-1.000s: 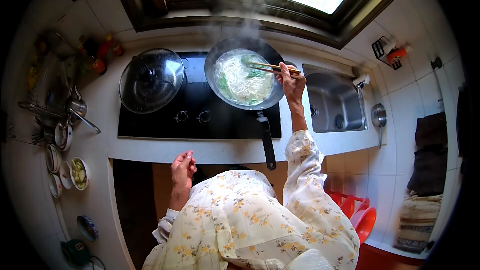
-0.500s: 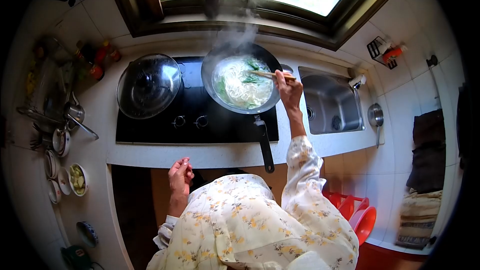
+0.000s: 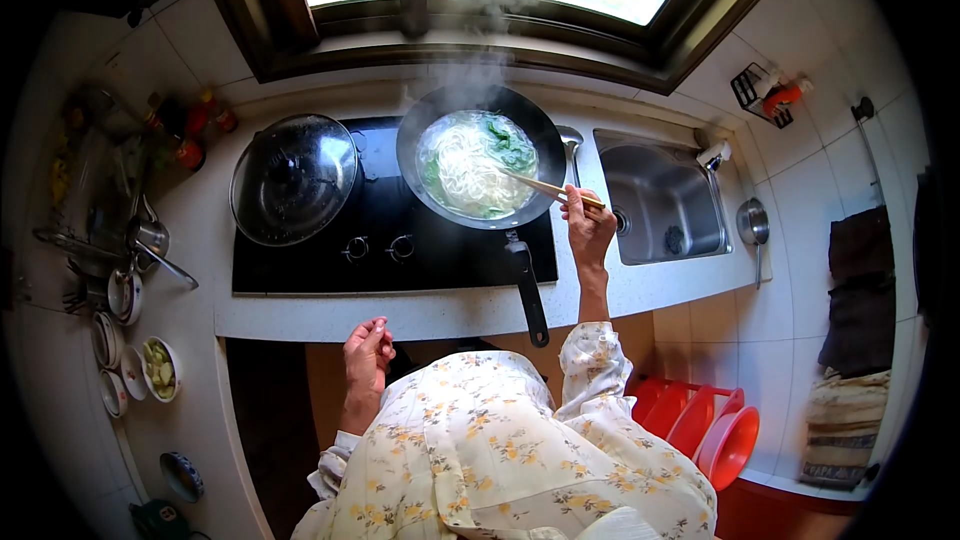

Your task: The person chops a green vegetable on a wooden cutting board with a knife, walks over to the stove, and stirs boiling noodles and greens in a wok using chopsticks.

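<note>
Chopsticks (image 3: 545, 187) are reaching from the right hand (image 3: 588, 228), pinched tight on them, tips dipping into noodles w/ greens in a steaming black pan (image 3: 480, 155) on the stove (image 3: 390, 240). Left hand (image 3: 366, 350) is hanging free below the counter (image 3: 420, 308) edge, fingers loosely curled, holding nothing. Looks like mid-stir; next move is calling for gentle lifting w/o splashing broth. Glass lid (image 3: 293, 177) is sitting left of pan, sink (image 3: 665, 205) to the right, small bowls (image 3: 150, 365) along the left side, window above.

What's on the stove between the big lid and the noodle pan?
Nothing sits between the lid and the pan; the head view shows only bare black stove there, with two knobs nearer the front.
</note>
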Demonstrator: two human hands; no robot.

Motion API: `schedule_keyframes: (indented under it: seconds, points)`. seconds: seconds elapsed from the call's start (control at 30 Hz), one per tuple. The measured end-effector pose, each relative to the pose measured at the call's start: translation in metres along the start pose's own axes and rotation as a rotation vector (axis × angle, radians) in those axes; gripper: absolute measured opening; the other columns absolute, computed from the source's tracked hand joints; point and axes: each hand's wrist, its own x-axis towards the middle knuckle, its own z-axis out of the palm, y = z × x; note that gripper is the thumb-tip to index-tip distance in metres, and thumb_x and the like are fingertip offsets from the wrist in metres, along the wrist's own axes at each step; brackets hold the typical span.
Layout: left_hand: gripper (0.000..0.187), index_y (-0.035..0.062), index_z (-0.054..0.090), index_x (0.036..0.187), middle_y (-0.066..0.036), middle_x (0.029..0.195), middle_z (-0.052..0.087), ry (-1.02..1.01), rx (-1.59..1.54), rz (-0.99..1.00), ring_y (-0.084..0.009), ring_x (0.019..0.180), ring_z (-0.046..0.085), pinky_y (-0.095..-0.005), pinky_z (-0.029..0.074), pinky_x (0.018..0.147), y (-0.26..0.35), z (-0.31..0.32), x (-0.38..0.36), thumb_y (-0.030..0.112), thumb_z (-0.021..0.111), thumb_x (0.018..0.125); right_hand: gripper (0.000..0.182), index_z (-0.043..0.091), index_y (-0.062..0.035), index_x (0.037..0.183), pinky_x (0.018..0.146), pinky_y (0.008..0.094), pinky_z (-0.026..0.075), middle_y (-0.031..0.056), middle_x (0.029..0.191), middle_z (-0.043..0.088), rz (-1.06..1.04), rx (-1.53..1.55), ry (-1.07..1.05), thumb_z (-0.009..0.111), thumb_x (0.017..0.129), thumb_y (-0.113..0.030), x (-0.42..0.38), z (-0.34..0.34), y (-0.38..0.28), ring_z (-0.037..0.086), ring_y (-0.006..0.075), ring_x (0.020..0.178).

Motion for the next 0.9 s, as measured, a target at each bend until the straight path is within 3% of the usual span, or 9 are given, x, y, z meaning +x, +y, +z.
schedule_keyframes:
  seconds: [0.57,0.6,0.7,0.9]
  points:
    - [0.010,0.0042,0.055,0.095,-0.002,0.069,0.054,0.046,0.022,0.040,-0.0063,0.053,0.045,-0.0191,0.039,0.048,0.001,-0.002,-0.004,0.012,0.054,0.089,0.021,0.066,0.0016,0.085,0.046,0.0199,0.044,0.0057,0.060,0.061,0.108,0.072,-0.026,0.059,0.088,-0.018,-0.030,-0.015,-0.020,0.057,0.0082,0.051]
    - [0.010,0.0042,0.055,0.095,-0.002,0.069,0.054,0.031,0.017,0.035,-0.0063,0.053,0.045,-0.0193,0.039,0.048,0.001,-0.002,-0.003,0.012,0.055,0.088,0.028,0.064,0.0022,0.084,0.047,0.0209,0.044,0.0071,0.061,0.062,0.103,0.076,-0.037,0.060,0.088,-0.025,-0.032,-0.017,-0.020,0.057,0.0093,0.053]
    - [0.010,0.0042,0.055,0.095,-0.002,0.068,0.054,0.017,0.014,0.025,-0.0064,0.052,0.046,-0.0198,0.040,0.048,-0.002,-0.002,0.000,0.011,0.055,0.088,0.027,0.064,0.0019,0.084,0.046,0.0207,0.044,0.0074,0.062,0.063,0.097,0.094,-0.032,0.060,0.088,-0.025,-0.035,-0.021,-0.021,0.058,0.0095,0.053]
    - [0.010,0.0043,0.055,0.095,-0.002,0.069,0.055,0.015,0.020,0.011,-0.0063,0.051,0.046,-0.0198,0.040,0.048,-0.003,0.003,0.002,0.012,0.055,0.089,0.023,0.066,0.0023,0.085,0.046,0.0207,0.045,0.0064,0.060,0.062,0.083,0.040,-0.009,0.059,0.088,-0.019,-0.038,-0.026,-0.024,0.059,0.0099,0.053]
